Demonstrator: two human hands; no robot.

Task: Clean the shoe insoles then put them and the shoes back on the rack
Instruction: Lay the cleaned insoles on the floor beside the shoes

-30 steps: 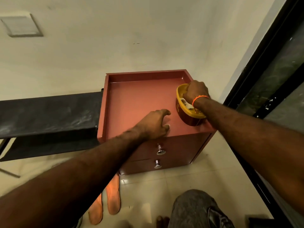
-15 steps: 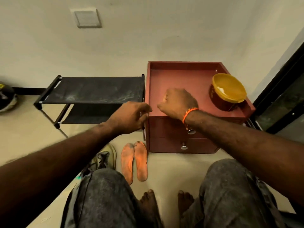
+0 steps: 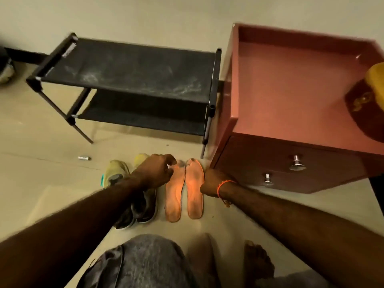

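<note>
Both hands down low: left hand [image 3: 154, 171] loosely curled over the left orange insole's [image 3: 175, 196] toe, holding nothing; right hand [image 3: 212, 182] beside the right insole [image 3: 195, 194], grip hidden, can't tell. Shoes [image 3: 143, 206] just left on the floor, black rack [image 3: 133, 80] beyond, bare.

Red cabinet [image 3: 291, 96] with two knobbed drawers, yellow-lidded tub [image 3: 367, 100] on top, small metal cylinder [image 3: 84, 158] on floor

Left hand [image 3: 154, 172], right hand [image 3: 212, 182] loosely curled.
</note>
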